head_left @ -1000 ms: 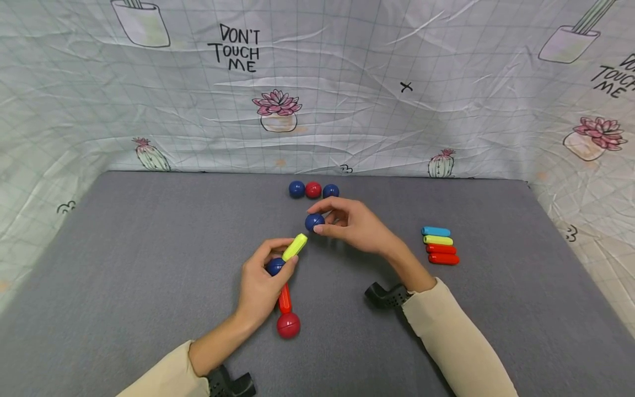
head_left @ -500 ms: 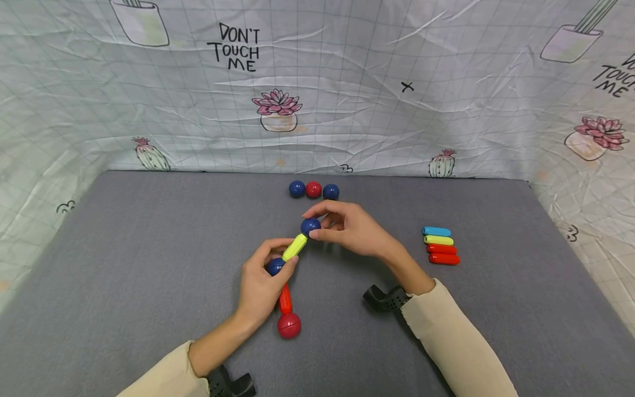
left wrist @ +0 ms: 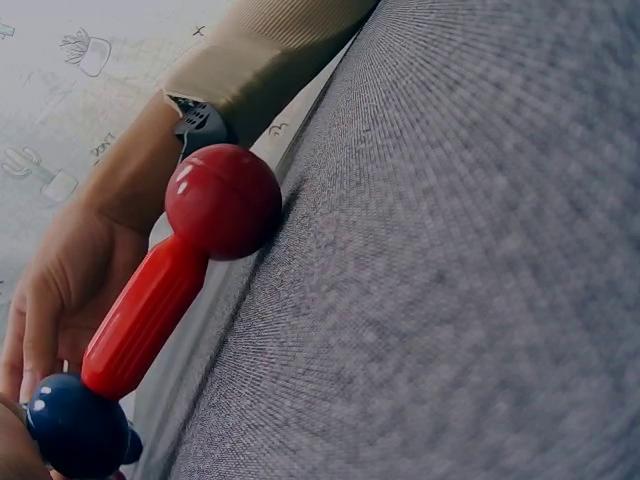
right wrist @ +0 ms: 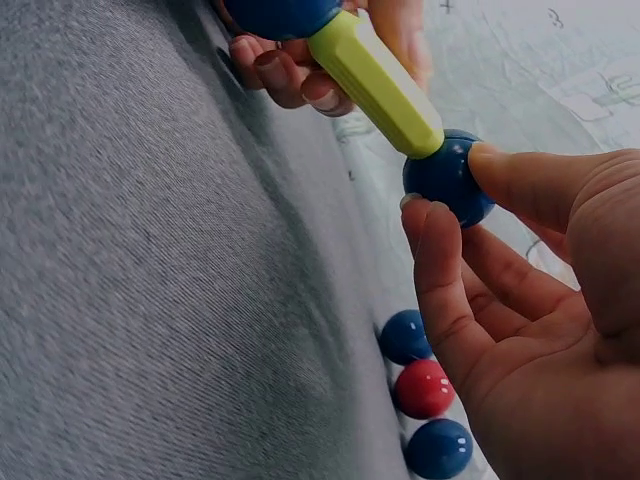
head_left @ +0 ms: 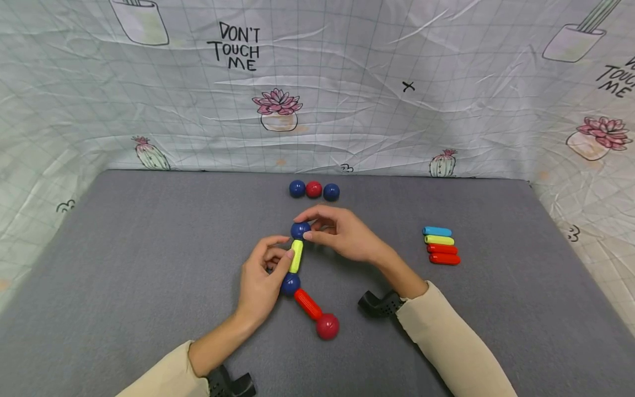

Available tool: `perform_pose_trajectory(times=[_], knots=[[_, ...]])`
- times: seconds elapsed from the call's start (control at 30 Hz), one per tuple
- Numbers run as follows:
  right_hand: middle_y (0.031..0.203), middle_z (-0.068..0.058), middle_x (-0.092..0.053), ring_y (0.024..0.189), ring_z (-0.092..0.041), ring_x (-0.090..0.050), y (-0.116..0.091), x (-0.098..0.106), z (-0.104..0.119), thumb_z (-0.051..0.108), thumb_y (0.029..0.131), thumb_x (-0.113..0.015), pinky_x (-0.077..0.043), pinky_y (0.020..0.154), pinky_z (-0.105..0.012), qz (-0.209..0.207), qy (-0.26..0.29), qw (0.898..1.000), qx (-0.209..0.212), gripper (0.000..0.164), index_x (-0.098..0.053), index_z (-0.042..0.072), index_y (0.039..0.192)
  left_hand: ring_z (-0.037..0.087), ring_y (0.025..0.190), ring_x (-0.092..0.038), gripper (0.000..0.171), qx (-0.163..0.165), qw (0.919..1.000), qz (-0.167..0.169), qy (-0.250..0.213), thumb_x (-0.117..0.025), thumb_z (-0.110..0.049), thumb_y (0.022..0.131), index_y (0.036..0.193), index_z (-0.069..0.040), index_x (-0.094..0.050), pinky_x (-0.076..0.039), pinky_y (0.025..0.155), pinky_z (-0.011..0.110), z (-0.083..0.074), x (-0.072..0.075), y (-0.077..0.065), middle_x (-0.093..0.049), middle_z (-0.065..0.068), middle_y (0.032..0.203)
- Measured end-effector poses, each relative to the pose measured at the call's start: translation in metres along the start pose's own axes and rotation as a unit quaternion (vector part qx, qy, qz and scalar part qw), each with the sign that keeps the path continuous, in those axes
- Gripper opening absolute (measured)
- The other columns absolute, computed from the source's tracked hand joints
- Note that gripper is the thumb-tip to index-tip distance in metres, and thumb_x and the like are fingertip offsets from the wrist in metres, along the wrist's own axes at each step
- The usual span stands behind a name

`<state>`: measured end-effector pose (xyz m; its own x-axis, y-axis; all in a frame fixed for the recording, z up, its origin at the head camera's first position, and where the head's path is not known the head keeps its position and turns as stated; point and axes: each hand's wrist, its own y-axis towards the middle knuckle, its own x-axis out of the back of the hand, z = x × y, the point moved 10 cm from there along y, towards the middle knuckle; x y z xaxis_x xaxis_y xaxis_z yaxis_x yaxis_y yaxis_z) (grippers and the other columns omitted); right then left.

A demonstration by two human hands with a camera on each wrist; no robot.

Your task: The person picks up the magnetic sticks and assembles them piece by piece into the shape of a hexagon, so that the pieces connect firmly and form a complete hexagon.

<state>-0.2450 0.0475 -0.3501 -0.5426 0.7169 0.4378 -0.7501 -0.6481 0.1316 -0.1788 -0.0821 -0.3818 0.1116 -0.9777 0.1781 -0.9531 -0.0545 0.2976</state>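
Observation:
In the head view, a chain of toy building balls and rods runs between the hands and toward the person. The right hand pinches the blue ball at its far end, thumb on one side and fingers on the other. That ball meets the end of a yellow rod, which the left hand holds from the left, thumb at its side. Below it a second blue ball joins a red rod ending in a larger red ball. The left hand's curled fingers are partly hidden in the head view.
Behind the hands, a blue ball, a red ball and another blue ball sit in a row. At the right lie a blue rod, a yellow rod and two red rods on the grey table.
The right hand has brought its blue ball left and down onto the yellow rod's end. The chain has turned: the yellow rod stands steeper, and the red rod and red ball have swung right.

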Motion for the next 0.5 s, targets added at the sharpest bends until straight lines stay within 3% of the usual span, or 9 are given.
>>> perform_pose_trajectory(times=[0.5], knots=[[0.112, 0.002, -0.061, 0.091, -0.015, -0.059, -0.0012, -0.0097, 0.0014, 0.009, 0.093, -0.063, -0.051, 0.073, -0.03, 0.004, 0.007, 1.0, -0.004, 0.029, -0.062, 0.012, 0.122, 0.013, 0.06, -0.056, 0.037, 0.024, 0.9985, 0.025, -0.043, -0.066, -0.016, 0.092, 0.124, -0.007, -0.049, -0.041, 0.053, 0.02, 0.0039, -0.0045, -0.0007, -0.067, 0.006, 0.081]])
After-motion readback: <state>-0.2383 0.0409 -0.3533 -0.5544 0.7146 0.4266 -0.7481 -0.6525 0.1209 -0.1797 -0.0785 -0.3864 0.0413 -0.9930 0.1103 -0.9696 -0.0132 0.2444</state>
